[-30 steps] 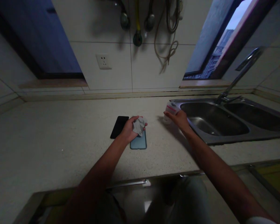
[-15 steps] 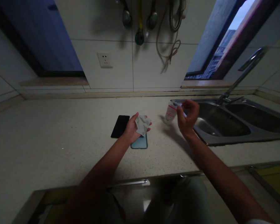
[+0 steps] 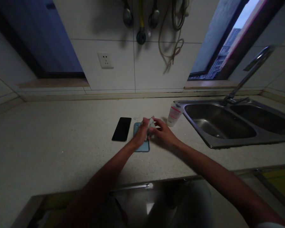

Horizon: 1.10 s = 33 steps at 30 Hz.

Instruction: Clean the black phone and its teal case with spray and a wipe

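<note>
Over the counter, a small pale grey cloth point(image 3: 151, 123) is bunched between both hands, partly hidden by the fingers. My left hand point(image 3: 141, 132) is closed on its left side. From the right, my right hand point(image 3: 163, 132) pinches the cloth with thumb and fingers. Below them a light blue phone case point(image 3: 144, 147) lies flat, its middle covered by my left hand. A black phone point(image 3: 122, 129) rests left of the case, screen up. Behind my right hand stands a clear plastic cup point(image 3: 174, 115) with red print.
A double steel sink point(image 3: 211, 143) with a tall faucet point(image 3: 237, 84) is set into the counter point(image 3: 61, 133) on the right. Pipes and a hanging cord point(image 3: 173, 57) are on the tiled wall, near a socket point(image 3: 105, 60). The counter's front edge runs below my forearms.
My right hand has come from beside the cup, leftward and down to the cloth, and grips it. My left hand has turned and closed from lying open under the cloth.
</note>
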{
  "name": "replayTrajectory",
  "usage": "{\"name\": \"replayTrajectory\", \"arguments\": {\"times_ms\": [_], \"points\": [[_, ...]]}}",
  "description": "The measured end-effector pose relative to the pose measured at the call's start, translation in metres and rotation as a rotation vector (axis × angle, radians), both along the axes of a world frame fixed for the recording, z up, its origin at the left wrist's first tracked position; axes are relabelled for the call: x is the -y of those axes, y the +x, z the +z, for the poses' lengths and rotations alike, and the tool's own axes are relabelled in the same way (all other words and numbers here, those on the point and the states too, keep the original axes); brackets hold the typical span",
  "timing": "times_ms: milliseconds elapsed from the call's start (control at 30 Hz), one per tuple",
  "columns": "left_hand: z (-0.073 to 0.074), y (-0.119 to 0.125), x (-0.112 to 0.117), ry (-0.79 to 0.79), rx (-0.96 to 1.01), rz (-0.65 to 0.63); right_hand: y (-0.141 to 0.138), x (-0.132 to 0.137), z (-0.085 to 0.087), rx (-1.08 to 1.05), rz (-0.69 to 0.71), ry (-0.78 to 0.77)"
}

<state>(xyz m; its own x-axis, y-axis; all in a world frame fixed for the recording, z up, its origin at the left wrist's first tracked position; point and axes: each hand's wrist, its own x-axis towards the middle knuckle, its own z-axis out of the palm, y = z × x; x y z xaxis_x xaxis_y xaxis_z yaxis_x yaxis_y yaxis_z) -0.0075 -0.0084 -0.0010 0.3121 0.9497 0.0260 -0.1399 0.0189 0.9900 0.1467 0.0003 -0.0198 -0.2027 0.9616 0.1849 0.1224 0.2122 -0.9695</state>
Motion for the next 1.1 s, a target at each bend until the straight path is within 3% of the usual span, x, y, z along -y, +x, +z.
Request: {"name": "replayTrajectory", "arguments": {"times_ms": [133,367,500,600,767,967,1100], "points": [[-0.004,-0.004,0.007,0.160,-0.206,0.058,-0.002,0.000,-0.001,-0.004,-0.017,0.006],[-0.001,-0.005,0.001,0.213,-0.230,0.136,0.002,0.002,0.017,-0.072,0.034,0.040],[0.005,-0.013,-0.004,0.268,-0.263,0.343,0.007,0.001,0.023,-0.182,-0.127,0.067],[0.005,-0.022,-0.006,0.330,-0.436,0.433,0.010,-0.004,0.023,-0.251,-0.232,0.073],[0.000,-0.027,-0.005,0.292,-0.679,0.443,0.011,-0.010,0.021,-0.358,-0.298,-0.047],[0.004,-0.030,-0.005,0.230,-0.946,0.418,0.006,-0.009,0.019,-0.399,-0.193,-0.209],[0.005,-0.034,-0.008,0.203,-0.932,0.416,0.005,-0.009,0.014,-0.354,-0.186,-0.247]]}}
